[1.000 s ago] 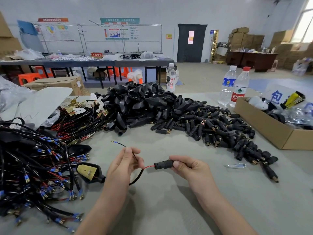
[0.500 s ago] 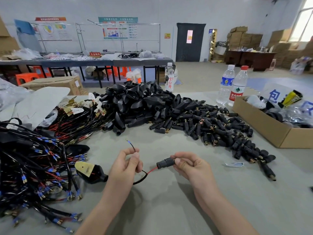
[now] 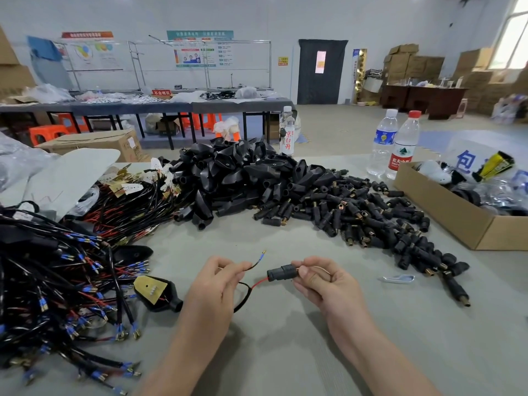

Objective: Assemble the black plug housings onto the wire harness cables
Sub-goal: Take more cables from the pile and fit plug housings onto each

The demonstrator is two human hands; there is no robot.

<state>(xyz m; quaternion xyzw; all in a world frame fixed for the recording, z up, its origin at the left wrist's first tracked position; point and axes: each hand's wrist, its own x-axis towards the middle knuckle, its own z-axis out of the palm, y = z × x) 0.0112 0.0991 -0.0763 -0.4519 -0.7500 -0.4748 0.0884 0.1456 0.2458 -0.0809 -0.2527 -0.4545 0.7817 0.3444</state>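
Note:
My right hand [image 3: 320, 281] pinches a small black cylindrical plug housing [image 3: 280, 272] with a red wire running out of its left end. My left hand [image 3: 213, 284] pinches the harness cable [image 3: 245, 292], whose black wire with a blue-tipped terminal [image 3: 261, 256] sticks up to the right of the fingers. The cable loops down between both hands. A big heap of black plug housings [image 3: 285, 190] lies further back on the table. A tangle of wire harness cables [image 3: 57, 275] covers the left side.
A wide black housing with a brass plate [image 3: 155, 291] lies left of my left hand. A cardboard box [image 3: 457, 221] stands at the right, two water bottles [image 3: 394, 144] behind it. A small metal piece [image 3: 398, 279] lies right of my right hand.
The blue-tipped wire end has swung from the left of my left hand over to the right, toward the plug. Both hands stay close together, holding cable and plug.

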